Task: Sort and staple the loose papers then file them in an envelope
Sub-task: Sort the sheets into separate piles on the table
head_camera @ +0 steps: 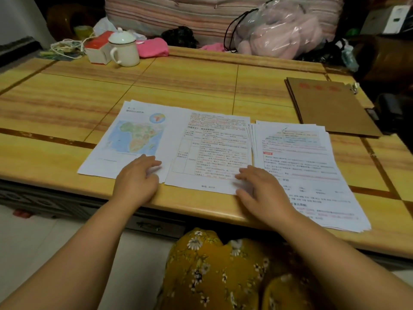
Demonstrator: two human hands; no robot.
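Papers lie in three groups along the near edge of the table point(201, 81), centre of frame. Left group: map sheet point(125, 139), on top of at least one other sheet. Middle: table sheet point(212, 151), printed w/ a ruled grid and red/black text. Right: paper stack point(297, 153), many sheets, fanned at its left edge, running down to the lower right of frame.

Left hand point(136, 177): palm down, fingers straight and slightly spread, tips resting on the lower right corner of the map sheet. Grips nothing.

Right hand point(261, 186): palm down, fingers extended toward the left, lying across the lower right corner of the table sheet and the near left part of the paper stack. Flat contact only; no pinch visible.

Envelope point(330, 106): brown, flat, right side of frame, beyond the paper stack and well apart from both hands. More than one layer shows at its left edge. Red print on its face, not legible. Metal clip point(355, 87) at its far right corner.

Hard to make out:
- All text on the sheets is blurred; unreadable.
- Right hand covers part of the stack's near left area.
- Dark object right of the envelope: cut off by frame edge, not identifiable.
- Forearms exit the bottom of frame.

Upper left of frame: white lidded mug point(124, 49), red-and-white box point(98, 50) touching it, pink cloth point(153, 47). Top centre-right: clear bag point(274, 30) w/ pink contents.
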